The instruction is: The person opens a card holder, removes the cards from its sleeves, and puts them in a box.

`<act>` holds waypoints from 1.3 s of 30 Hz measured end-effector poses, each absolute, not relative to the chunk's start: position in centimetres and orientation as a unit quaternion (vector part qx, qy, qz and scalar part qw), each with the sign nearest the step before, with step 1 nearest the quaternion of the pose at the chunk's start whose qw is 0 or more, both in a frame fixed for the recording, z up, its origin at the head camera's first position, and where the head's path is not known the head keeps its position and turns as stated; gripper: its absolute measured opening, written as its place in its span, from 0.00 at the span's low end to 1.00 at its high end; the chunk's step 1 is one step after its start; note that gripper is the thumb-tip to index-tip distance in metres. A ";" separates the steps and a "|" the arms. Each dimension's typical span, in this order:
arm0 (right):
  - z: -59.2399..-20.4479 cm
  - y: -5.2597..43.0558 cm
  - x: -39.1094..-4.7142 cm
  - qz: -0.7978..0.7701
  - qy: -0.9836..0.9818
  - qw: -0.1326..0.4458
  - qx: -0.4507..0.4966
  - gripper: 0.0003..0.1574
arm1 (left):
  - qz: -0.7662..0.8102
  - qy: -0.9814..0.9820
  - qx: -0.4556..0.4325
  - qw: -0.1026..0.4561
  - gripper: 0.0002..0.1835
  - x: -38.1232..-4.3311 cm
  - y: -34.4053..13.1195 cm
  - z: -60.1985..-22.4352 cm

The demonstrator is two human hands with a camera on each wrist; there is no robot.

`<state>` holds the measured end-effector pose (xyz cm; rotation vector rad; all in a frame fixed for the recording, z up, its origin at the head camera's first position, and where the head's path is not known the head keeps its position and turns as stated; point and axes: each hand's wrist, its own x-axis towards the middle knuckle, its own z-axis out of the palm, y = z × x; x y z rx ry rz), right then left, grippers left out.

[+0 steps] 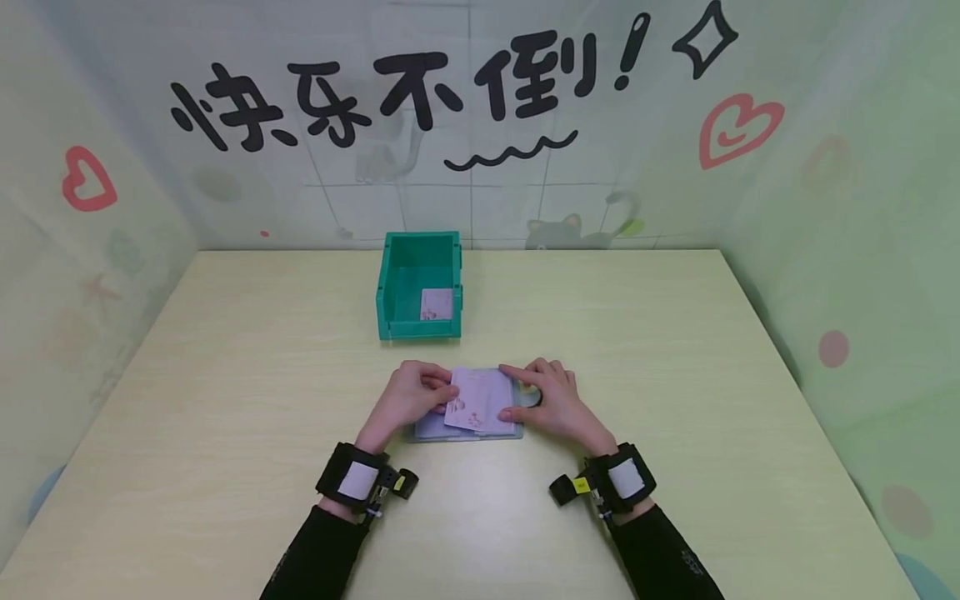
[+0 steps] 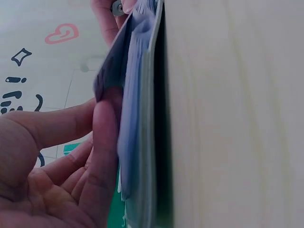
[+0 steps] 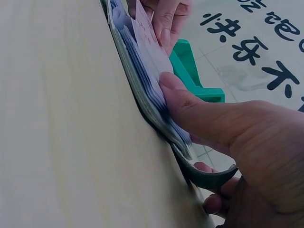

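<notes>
The left hand (image 1: 408, 393) comes in from the near left, wrist bent inward, its thumb and fingertips pinching the left edge of a pale pink card (image 1: 472, 400). The right hand (image 1: 555, 404) reaches in from the other side with thumb and forefinger spread wide and fairly straight — the thumb rests on the card's right side, the forefinger lies by its far corner. Its other fingers bend beside a dark, curved strap (image 3: 213, 178); whether they touch it is hard to tell.

The card, thin, stiff and printed with small motifs, lies tilted on a card holder (image 1: 435, 427), a rectangular stack of filmy bluish-lilac leaves inside a thicker grey-green cover. Beyond it stands an open-topped bin (image 1: 420, 330) of smooth teal plastic, a second pink card (image 1: 437, 303) inside. Everything sits on a pale, wood-grained table (image 1: 225, 375). Both forearms wear black sleeves (image 1: 318, 550).
</notes>
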<state>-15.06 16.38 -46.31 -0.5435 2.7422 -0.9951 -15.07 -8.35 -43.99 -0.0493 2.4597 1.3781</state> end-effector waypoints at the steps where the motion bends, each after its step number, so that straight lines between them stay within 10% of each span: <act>1: -46.3 16.4 -15.1 -0.334 0.921 0.087 -0.183 0.44 | 0.488 0.858 -0.019 0.163 0.15 -15.1 -8.5 -44.0; 21: -46.3 16.3 -15.4 -0.336 0.920 0.092 -0.181 0.44 | 0.523 0.836 -0.032 0.166 0.18 -16.1 -11.4 -42.9; 39: -46.2 16.3 -15.1 -0.334 0.920 0.091 -0.183 0.44 | 0.501 0.864 -0.048 -0.024 0.19 -20.3 -11.5 -41.1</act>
